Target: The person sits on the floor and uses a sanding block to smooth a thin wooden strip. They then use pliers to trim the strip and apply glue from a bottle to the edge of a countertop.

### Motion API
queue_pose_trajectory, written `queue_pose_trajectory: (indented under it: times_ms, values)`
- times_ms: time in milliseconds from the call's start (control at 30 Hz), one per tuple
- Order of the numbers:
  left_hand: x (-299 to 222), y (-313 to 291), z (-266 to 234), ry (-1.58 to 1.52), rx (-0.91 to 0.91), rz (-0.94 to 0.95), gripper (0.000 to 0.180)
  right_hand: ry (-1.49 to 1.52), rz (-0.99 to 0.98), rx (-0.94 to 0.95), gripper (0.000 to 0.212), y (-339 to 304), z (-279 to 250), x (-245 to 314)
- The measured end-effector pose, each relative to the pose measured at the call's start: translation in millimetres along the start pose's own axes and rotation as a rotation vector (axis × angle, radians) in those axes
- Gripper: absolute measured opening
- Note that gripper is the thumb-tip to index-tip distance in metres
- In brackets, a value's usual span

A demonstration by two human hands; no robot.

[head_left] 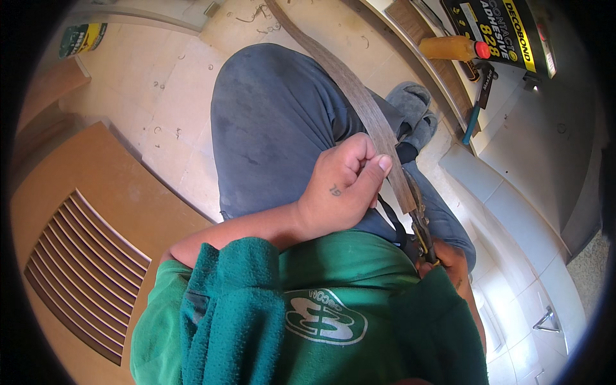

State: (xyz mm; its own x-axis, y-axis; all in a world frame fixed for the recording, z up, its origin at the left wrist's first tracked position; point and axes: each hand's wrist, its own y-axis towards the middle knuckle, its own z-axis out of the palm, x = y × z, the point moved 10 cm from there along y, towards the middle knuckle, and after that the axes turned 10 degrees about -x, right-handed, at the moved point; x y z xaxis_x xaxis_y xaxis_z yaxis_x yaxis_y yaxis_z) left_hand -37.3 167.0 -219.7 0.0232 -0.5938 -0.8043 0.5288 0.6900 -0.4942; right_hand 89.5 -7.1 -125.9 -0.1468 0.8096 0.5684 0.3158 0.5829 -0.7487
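My left hand [346,176] is closed, thumb against bent fingers, pinching a long wood-grain edging strip [362,96]. The strip slants from the top of the view, over my right thigh, down to its near end by my right hand. My right hand [447,255], low on the right and partly hidden by the green sleeve, is wrapped around a pair of dark metal snips [421,234]. Their worn jaws sit right at the strip's near end; I cannot tell whether they bite into it.
A louvred wooden door panel [154,199] lies at left. Small curled offcuts [178,133] litter the tiled floor. At upper right are a black-and-yellow can [536,35], an amber bottle with a red cap [449,48] and a teal-handled tool [473,119]. Grey slippers [410,102] are on my feet.
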Motion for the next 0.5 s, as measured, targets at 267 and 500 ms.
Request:
queue_pose_trajectory:
  times_ms: [267, 500]
  values:
    - [6.4, 1.0, 2.5, -0.112, 0.005, -0.059, 0.023, 0.009, 0.036, 0.029, 0.042, -1.8, -1.0, -0.6]
    - [3.3, 2.9, 0.6, -0.153, -0.038, -0.033, 0.025, -0.026, -0.077, 0.027, 0.041, -4.5, -6.6, -4.3]
